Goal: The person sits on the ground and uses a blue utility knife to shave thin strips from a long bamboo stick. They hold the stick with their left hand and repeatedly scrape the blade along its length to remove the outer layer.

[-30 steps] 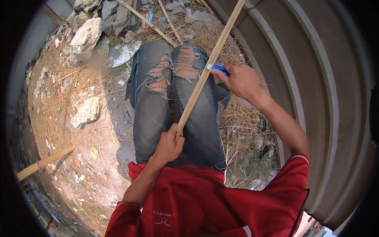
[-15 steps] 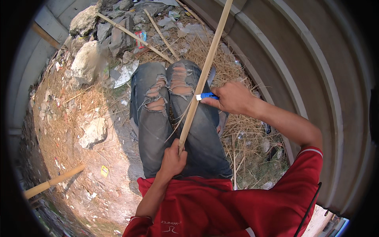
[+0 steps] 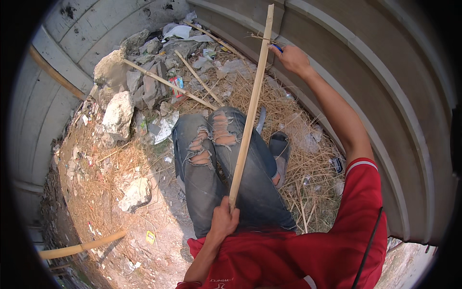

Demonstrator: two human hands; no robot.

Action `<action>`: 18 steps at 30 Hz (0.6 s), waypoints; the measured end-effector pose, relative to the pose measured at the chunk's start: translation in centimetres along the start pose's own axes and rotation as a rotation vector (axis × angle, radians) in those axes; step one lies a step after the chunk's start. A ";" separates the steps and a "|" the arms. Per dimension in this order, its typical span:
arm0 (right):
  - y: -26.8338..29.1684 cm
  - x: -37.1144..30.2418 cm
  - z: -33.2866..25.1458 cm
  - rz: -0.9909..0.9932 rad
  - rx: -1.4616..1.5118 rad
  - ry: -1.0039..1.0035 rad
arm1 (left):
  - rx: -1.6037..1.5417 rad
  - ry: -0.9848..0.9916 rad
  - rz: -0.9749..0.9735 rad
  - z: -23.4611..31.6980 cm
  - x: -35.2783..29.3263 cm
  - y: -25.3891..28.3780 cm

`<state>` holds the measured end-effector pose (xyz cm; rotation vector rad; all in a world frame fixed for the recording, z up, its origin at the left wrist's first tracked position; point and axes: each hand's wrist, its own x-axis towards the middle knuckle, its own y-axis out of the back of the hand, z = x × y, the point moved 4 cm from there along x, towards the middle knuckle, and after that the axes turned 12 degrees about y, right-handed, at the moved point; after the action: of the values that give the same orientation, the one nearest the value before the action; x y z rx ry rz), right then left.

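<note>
in the head view, the long, flat, pale tan wooden strip (image 3: 250,125) slants over the torn grey-blue jeans (image 3: 202,188), and its far end sticks out past their knees. the left hand (image 3: 224,221) is wrapped around the near end, over the top of the jeans. the right hand (image 3: 294,60), well past the jeans' knees, pinches a small blue tool (image 3: 275,47) by the strip. a thin brown curl (image 3: 260,37) pokes out there, so some shaving seems done; how much is left, i cannot tell. the strip looks straight and mostly smooth.
</note>
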<state>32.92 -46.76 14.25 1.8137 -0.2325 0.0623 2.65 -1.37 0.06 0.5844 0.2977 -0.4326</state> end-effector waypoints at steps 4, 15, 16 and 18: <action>1.2 3.4 2.7 0.091 0.007 -0.135 | 0.015 0.005 0.027 -1.0 -1.8 0.9; -1.6 -8.7 -6.8 -0.110 0.152 0.157 | -0.163 0.013 0.003 0.7 -0.6 0.8; -1.8 -10.5 -8.5 -0.168 0.130 0.202 | -0.168 0.001 0.019 0.7 -0.8 0.6; 0.3 -13.8 -12.5 0.064 0.416 0.238 | -0.165 -0.043 0.054 0.9 -0.4 0.5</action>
<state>20.33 -33.08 15.47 2.1889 -0.1121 0.3941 2.62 -1.40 1.13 0.4202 0.2726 -0.3645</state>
